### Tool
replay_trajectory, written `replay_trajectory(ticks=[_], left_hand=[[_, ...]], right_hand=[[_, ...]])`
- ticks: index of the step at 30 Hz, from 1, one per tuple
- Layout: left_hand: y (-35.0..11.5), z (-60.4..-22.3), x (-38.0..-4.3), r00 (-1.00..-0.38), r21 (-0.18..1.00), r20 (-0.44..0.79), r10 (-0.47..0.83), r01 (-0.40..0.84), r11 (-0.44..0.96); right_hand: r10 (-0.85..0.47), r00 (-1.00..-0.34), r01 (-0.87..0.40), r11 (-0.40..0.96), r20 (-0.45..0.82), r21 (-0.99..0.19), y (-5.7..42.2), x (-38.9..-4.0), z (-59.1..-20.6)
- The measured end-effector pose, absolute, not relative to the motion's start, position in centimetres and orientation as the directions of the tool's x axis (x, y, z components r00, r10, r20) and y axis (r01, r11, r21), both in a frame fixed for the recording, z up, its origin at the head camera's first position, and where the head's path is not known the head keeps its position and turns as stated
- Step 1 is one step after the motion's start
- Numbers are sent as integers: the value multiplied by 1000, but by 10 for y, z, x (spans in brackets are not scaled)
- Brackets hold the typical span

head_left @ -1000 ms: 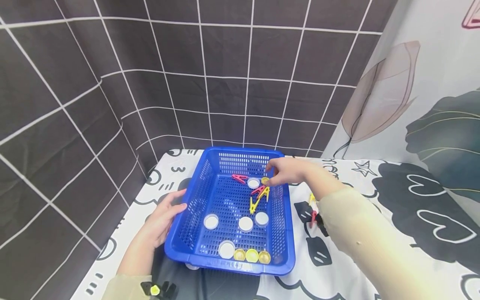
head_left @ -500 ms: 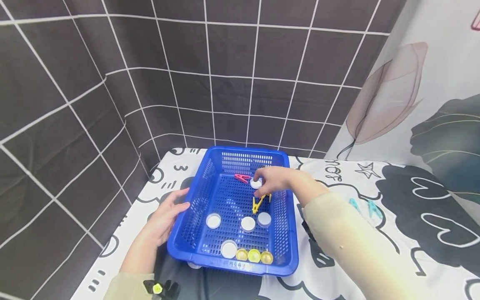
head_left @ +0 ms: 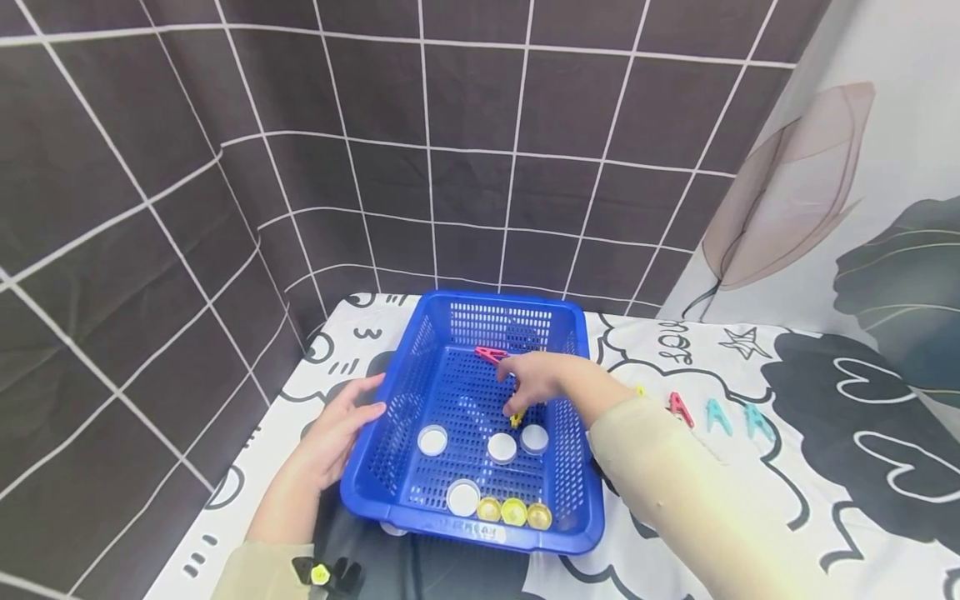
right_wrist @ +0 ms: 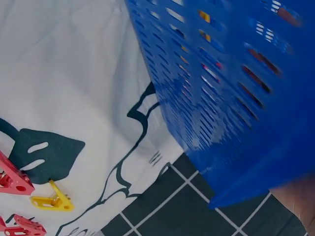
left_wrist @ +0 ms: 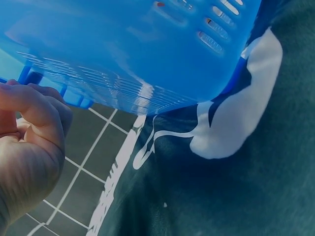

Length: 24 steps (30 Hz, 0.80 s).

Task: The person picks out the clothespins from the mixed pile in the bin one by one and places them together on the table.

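Observation:
A blue perforated basket (head_left: 367, 492) stands before me. My left hand (head_left: 341, 433) grips its left rim, thumb over the edge; the curled fingers show in the left wrist view. My right hand (head_left: 536, 379) reaches into the right side of the basket, thumb and index finger apart, right at a yellow clothespin (head_left: 517, 419) that the hand partly covers. A pink-red clothespin (head_left: 491, 354) lies just beyond the fingers. White round lids (head_left: 502, 448) lie on the basket floor. Several yellow round caps (head_left: 513, 512) line the front wall beside a larger white lid (head_left: 463, 497).
On the patterned cloth right of the basket lie a red clothespin (head_left: 681, 409), teal clothespins (head_left: 717, 417) and a yellow clothespin (right_wrist: 54, 199). A white round piece (head_left: 392, 529) peeks out under the basket's front edge. A dark tile-patterned sheet (head_left: 480, 192) hangs behind.
My right hand has moved left and nearer within the basket, from the yellow cap at the back to the yellow clothespin. It now covers the back white lid. My left hand keeps its grip.

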<state>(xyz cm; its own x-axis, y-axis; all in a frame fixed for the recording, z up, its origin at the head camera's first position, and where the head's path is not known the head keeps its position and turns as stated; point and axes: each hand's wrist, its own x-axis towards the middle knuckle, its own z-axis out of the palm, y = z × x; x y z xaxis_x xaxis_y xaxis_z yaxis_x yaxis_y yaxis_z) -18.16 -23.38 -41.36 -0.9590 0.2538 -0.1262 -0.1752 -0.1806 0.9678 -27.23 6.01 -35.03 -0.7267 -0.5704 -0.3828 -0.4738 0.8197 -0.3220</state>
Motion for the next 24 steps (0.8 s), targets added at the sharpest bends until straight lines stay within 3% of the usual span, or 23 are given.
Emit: replay_trajectory(ticks=[7,24], left_hand=[[-233,-414,-181,-963,969,-134,233,-176,-174],[-233,-412,-182,-962,970,-132,237,-174,-168]], right_hand=[[-567,-726,-534,822,-391,-201,56,-274,-362],[-622,-692,-603,777,-367,-182,58,-267,-389]])
